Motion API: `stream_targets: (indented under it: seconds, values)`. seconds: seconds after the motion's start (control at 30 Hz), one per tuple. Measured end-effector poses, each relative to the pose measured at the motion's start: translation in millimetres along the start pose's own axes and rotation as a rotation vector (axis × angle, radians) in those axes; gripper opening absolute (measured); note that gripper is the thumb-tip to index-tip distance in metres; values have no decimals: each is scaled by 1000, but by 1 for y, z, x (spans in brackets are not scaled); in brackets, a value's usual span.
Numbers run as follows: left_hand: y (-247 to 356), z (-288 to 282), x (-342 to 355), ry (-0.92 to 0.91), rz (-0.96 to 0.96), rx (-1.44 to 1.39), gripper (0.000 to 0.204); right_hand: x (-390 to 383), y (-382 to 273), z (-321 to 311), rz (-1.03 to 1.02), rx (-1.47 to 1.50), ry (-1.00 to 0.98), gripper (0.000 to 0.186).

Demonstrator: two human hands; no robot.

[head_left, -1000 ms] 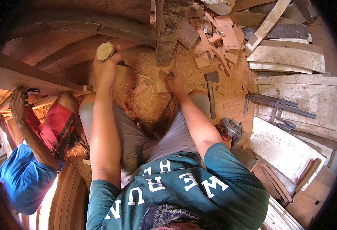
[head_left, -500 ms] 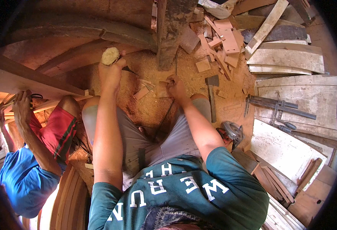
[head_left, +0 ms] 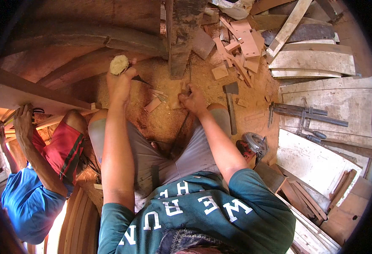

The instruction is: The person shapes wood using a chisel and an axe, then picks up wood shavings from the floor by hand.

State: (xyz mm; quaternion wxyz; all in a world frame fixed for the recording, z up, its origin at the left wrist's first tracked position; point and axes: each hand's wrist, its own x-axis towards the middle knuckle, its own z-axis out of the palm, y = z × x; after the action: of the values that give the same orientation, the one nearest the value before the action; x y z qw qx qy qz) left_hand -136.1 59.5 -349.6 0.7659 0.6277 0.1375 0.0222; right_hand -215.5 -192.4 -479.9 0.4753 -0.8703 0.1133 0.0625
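Observation:
My left hand (head_left: 118,84) grips a tool with a pale, rough, round end (head_left: 119,64); a dark pointed blade (head_left: 137,79) shows beyond my fingers, perhaps part of it. My right hand (head_left: 192,98) is closed on a small wood piece (head_left: 183,86) over sawdust between my knees, its fingers partly hiding it. Between the hands lie thin wood offcuts (head_left: 153,103). Right of my right hand lies a hatchet (head_left: 230,88) with a long handle.
A co-worker (head_left: 33,203) at left has hands on timber under a long board (head_left: 42,93). Curved timbers and a post (head_left: 177,38) stand ahead. Offcuts (head_left: 247,42), stacked planks (head_left: 310,59), clamps (head_left: 304,114) and a circular saw (head_left: 253,146) lie to the right.
The view has shifted slightly. My left hand sits a little lower in the picture with the tool; the piece at my right fingers appears turned more upright.

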Motion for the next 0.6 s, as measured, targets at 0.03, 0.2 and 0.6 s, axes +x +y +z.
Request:
stream_targets:
  seconds: [0.03, 0.2, 0.6]
  values:
    - [1, 1, -1, -3, 1, -3, 42, 0, 4, 1, -13, 37, -13, 32]
    - [3, 2, -4, -2, 11, -15, 41, -6, 0, 4, -18, 314, 0, 51]
    - [-1, 6, -6, -38, 0, 55, 33, 18, 83, 21, 348, 523, -62, 32]
